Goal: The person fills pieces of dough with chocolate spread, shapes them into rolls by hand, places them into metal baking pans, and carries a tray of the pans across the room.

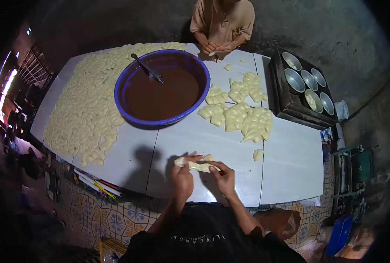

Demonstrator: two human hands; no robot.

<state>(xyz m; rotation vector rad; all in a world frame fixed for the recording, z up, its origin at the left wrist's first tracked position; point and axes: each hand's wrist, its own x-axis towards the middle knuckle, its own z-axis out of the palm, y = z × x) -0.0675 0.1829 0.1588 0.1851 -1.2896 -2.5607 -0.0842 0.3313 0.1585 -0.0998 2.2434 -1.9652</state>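
Note:
A strip of pale dough [200, 167] is stretched between my two hands above the front of the white table. My left hand [184, 179] is closed on its left end, where a whitish lump [178, 161] shows by the thumb. My right hand [224, 179] pinches the other end between thumb and fingers. Just beyond the hands lie soft, shiny dough pieces [256, 122] joined in patches, and one small loose piece [258, 154] sits to the right. A blue basin [154, 122] of brown filling [160, 98] stands farther off, with a dark-handled utensil [146, 67] in it.
Many filled-looking dough pieces [81, 105] cover the table's left side. At the right edge, a dark wooden box [287, 105] carries several metal cups [295, 80], some with dough inside. Across the white table [291, 162], another person [223, 22] works with both hands together.

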